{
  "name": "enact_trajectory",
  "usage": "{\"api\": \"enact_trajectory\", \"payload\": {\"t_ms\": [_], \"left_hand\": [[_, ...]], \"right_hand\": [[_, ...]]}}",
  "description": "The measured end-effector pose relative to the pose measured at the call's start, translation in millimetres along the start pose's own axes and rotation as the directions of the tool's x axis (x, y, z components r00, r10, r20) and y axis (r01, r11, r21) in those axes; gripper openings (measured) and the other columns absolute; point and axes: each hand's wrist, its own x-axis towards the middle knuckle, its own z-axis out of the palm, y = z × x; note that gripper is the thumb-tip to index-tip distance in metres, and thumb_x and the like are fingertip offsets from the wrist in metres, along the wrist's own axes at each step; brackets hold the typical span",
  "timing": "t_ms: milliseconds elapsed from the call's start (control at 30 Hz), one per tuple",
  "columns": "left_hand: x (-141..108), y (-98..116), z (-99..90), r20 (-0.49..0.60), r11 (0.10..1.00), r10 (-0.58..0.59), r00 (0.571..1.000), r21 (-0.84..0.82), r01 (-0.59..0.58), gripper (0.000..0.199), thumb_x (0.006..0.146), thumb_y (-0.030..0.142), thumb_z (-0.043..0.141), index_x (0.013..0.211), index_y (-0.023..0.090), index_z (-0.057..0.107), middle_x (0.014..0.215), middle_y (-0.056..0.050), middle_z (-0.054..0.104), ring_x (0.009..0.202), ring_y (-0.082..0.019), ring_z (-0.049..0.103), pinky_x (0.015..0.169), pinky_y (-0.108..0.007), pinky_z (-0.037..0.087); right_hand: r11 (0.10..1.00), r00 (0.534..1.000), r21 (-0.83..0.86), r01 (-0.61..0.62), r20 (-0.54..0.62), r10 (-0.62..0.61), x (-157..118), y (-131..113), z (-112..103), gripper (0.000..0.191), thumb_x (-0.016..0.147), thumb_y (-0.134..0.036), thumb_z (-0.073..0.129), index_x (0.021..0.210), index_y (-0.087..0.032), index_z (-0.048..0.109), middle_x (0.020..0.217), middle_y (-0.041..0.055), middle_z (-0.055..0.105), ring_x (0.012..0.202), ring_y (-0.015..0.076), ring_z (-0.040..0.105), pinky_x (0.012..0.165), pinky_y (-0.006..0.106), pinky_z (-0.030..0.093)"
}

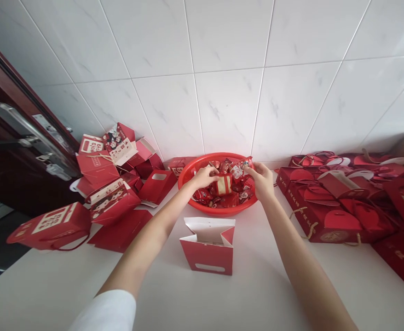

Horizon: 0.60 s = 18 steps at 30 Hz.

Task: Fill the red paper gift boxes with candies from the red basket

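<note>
A red plastic basket [219, 211] by the wall holds many wrapped sweets and a cream packet with a red stripe [223, 185]. My left hand [206, 177] is over the basket's left part, its fingers bent together beside the cream packet; whether they hold anything is too small to tell. At the basket's right side my right hand [261, 178] pinches a small red wrapped sweet [248, 163] between thumb and fingers. Nearer to me, between my forearms, a red paper box [209, 257] stands upright with its white-lined top open.
Folded and assembled red gift boxes [112, 202] are heaped on the left of the white table [160, 294]. Rows of red boxes with gold cords [333, 225] fill the right. A tiled wall [229, 101] rises behind, and a dark door [15, 151] is at the left.
</note>
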Motion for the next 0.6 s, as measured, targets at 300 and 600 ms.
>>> {"api": "enact_trajectory", "payload": {"t_ms": [300,600], "left_hand": [[5,-13,-3.5,-0.425,0.996,-0.080,0.902,-0.008,0.084,0.036,0.092,0.011,0.051,0.124,0.020,0.064,0.126,-0.011,0.069,0.117,-0.024,0.064,0.105,-0.039,0.048],[1,12,17.1,0.123,0.817,0.541,0.832,0.161,-0.554,0.026,0.081,0.007,0.059,0.093,0.021,0.079,0.118,-0.007,0.072,0.108,-0.023,0.068,0.097,-0.033,0.051]], "right_hand": [[0.942,0.994,0.333,-0.038,-0.083,0.070,5,-4,-5,0.030,0.052,-0.030,0.089,0.067,-0.020,0.065,0.075,0.0008,0.071,0.075,0.0182,0.069,0.068,0.029,0.056],[0.840,0.974,0.534,-0.091,-0.127,0.186,7,-7,-2,0.018,0.060,-0.020,0.086,0.073,-0.016,0.075,0.077,0.0015,0.076,0.071,0.0165,0.070,0.069,0.029,0.060]]}}
